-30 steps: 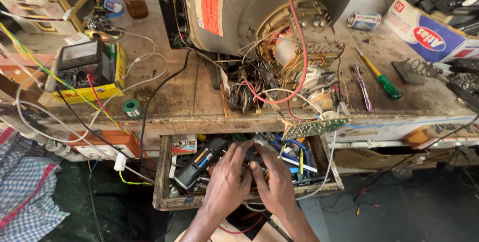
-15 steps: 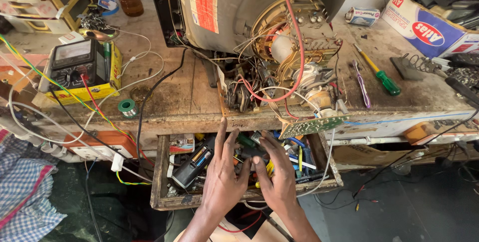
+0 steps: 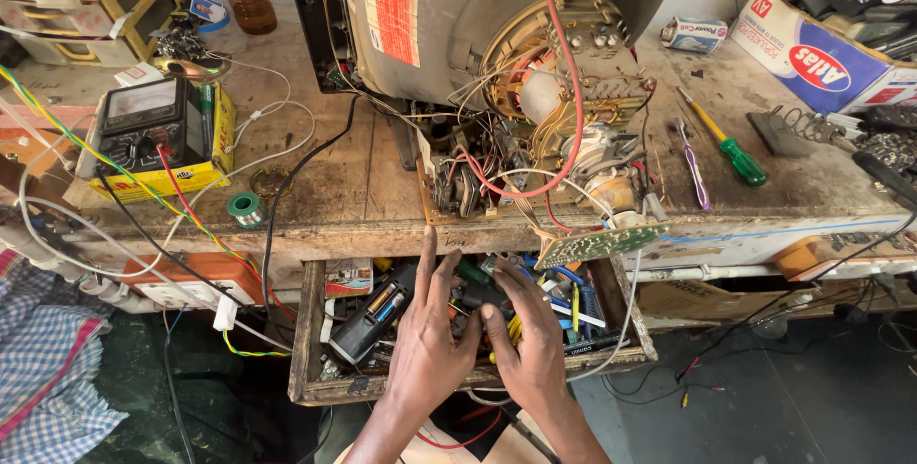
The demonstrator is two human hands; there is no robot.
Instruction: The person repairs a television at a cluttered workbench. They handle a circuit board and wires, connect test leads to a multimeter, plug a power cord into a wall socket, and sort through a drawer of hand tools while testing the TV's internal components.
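two hands in a cluttered drawer

both hands reach into the open drawer [image 3: 308, 349] under the surface [image 3: 363, 187]. left hand [image 3: 427, 345] is spread flat, fingers released, over batteries and tools. right hand [image 3: 530, 354] curls among wires beside it; whether it grips anything i cannot tell. beyond them sits an opened television [image 3: 497, 34].

Rough, stained wooden bench [image 3: 363, 187]; worn wooden drawer [image 3: 308, 330].
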